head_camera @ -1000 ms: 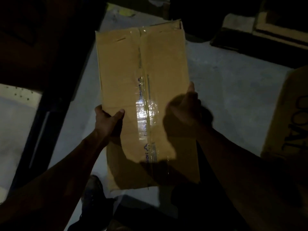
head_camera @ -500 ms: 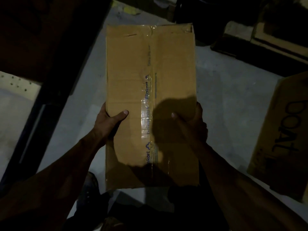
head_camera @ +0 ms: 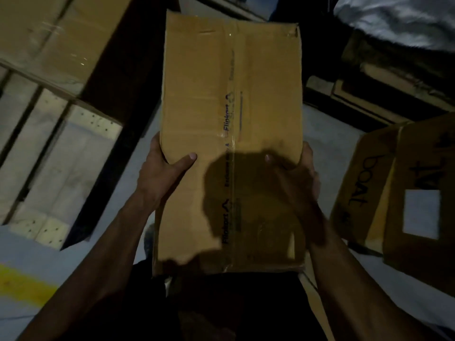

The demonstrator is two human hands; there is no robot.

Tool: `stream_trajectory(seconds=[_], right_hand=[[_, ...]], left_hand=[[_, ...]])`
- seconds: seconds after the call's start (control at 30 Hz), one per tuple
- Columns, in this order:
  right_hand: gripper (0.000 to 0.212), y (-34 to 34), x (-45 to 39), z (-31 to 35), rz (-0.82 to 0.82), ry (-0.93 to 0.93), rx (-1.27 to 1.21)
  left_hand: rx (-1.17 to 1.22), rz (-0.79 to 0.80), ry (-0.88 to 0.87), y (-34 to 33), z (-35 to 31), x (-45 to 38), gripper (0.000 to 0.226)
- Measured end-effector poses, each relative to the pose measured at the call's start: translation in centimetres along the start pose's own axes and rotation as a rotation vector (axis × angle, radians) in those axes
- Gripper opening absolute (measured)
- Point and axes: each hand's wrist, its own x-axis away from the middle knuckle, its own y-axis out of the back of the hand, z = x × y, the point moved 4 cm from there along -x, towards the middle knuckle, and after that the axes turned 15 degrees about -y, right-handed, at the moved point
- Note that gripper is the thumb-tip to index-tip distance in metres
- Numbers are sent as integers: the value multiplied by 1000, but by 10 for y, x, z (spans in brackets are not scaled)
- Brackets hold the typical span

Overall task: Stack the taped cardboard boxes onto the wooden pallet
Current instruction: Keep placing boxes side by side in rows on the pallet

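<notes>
A person holds a long taped box (head_camera: pixel 229 134) out in front of the body, above a pale floor (head_camera: pixel 327 134), its taped seam running away from the camera. The left hand (head_camera: pixel 163 172) grips the box's left edge, thumb lying across the top face. The right hand (head_camera: pixel 299 175), in shadow, grips the right edge, thumb also on top. A pallet (head_camera: pixel 46 153) of pale slats lies at the left, with another box (head_camera: pixel 56 33) resting on its far part. Two printed boxes (head_camera: pixel 403 193) sit on the floor at the right.
</notes>
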Motion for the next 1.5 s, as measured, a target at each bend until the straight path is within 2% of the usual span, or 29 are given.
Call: stream_trajectory(seconds=[0.27,0.43,0.63,0.8,0.97,1.07,1.17,1.33,1.5], right_hand=[[95,57,165,69,-63,219,-50],[90,50,258,107,-116,269,-6],[90,24,341,149,-99,344,-7],[89,5,386,194,-39,428,42],[90,-17,414,250,33,565,132],[91,-40,426,285,99,673,183],[91,-66,435,318,176,734,240],[90,-105,463,366,275,867,342],[91,-149,503,389,361,991,443]], left_hand=[[-54,-35,-152,131,-106,70,96],[-160,-22,-277,221,-138,103,107],[-198,-79,-311,317,-155,144,105],[-206,-178,-256,380,-161,170,102],[-80,-339,-188,428,-156,192,103],[-110,-463,-125,453,-154,203,102],[-153,-594,-54,473,-148,212,100],[-74,-807,16,496,-137,237,99],[-99,-961,175,511,-123,276,97]])
